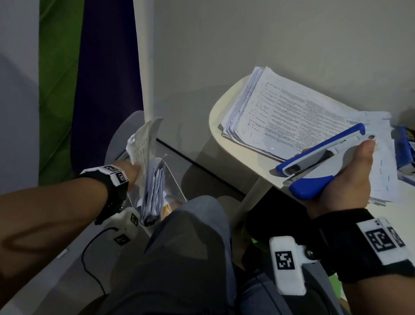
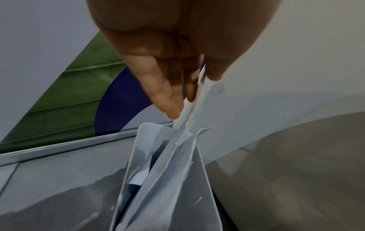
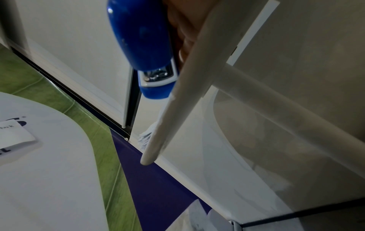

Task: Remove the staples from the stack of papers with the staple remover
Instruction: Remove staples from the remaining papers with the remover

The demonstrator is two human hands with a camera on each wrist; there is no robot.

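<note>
While the left hand (image 1: 132, 173) reaches down at about nine o'clock in the head view, its fingers (image 2: 158, 87) pinch a thin set of sheets (image 1: 143, 144) edge-on and lower them into a clear bin (image 1: 174, 189) on the floor, which already has loose paper standing in it. These sheets look light and floppy; held by one edge they bend over at the top, so they want a pinch near the middle of a side or a flat palm beneath.

Further right, at about two o'clock, the stack of papers (image 1: 287, 114) lies on the rounded corner of a pale table (image 1: 220, 108), its left edge fanned and uneven. It should be fairly heavy as a whole but slippery sheet to sheet, so I would press it flat beside a stapled corner rather than lift it.

At three o'clock the right hand (image 1: 343, 183) is wrapped round a blue and white staple remover (image 1: 320, 156), thumb along the top, its nose pointing towards nine o'clock just off the table edge. It is stiff plastic, easy to hold by the thick blue handle. Whether any staples remain in the stack cannot be made out. A dark blue box (image 1: 410, 148) sits at the far right.
</note>
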